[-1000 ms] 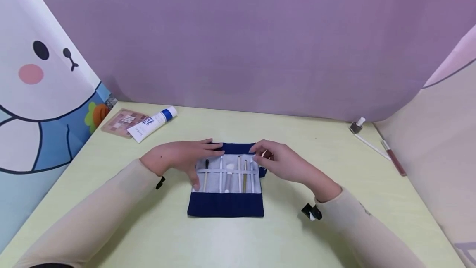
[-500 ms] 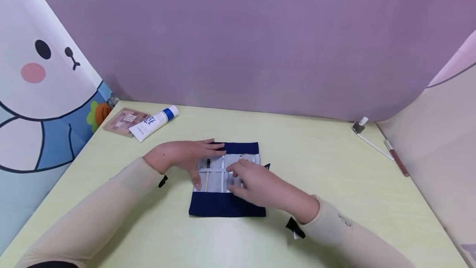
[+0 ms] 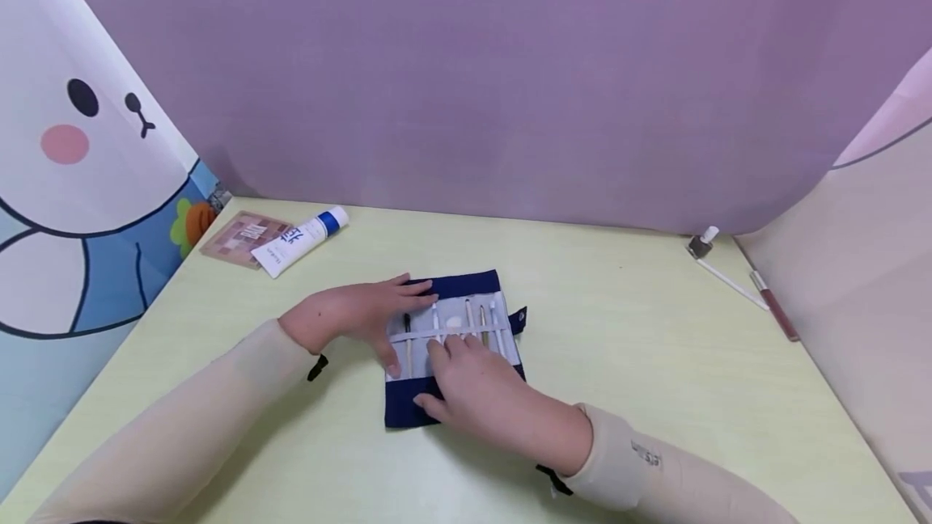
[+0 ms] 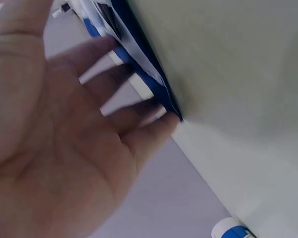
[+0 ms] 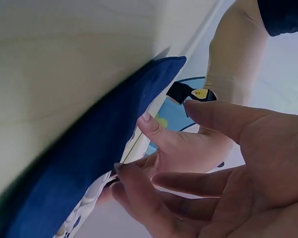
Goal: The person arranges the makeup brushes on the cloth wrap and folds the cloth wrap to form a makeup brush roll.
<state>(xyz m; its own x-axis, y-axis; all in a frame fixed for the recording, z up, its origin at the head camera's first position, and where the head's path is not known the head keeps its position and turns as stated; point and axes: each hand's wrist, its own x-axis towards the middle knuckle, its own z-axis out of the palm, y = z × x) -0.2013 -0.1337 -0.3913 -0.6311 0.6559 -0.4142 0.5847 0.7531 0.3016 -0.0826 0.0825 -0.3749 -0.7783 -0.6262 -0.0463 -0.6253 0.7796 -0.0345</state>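
A navy fabric roll-up case [image 3: 408, 404] lies unfolded on the table, its pale grey lining crossed by a thin band that holds several slim sticks. One stick [image 3: 408, 350] has a black tip and another stick [image 3: 483, 320] is gold-coloured; their exact kind is too small to tell. My left hand [image 3: 349, 316] rests on the left side of the case with its fingers spread. In the left wrist view, its fingertips touch the navy edge. Over the lower middle lies my right hand [image 3: 488, 390], fingertips on the lining near the band. The right wrist view shows those fingers loosely bent, apparently holding nothing.
At the back left, a white tube [image 3: 298, 242] with a blue-banded cap leans over a pinkish palette [image 3: 243, 239]. To the far right are a small dark bottle [image 3: 701, 246], a white stick [image 3: 731, 283] and a reddish-brown tube [image 3: 776, 310]. A purple curtain [image 3: 466, 103] hangs behind the table.
My right hand has moved from the case's upper right corner down and left to its lower middle. The case has turned slightly, its lower end shifting right. My left hand has barely moved.
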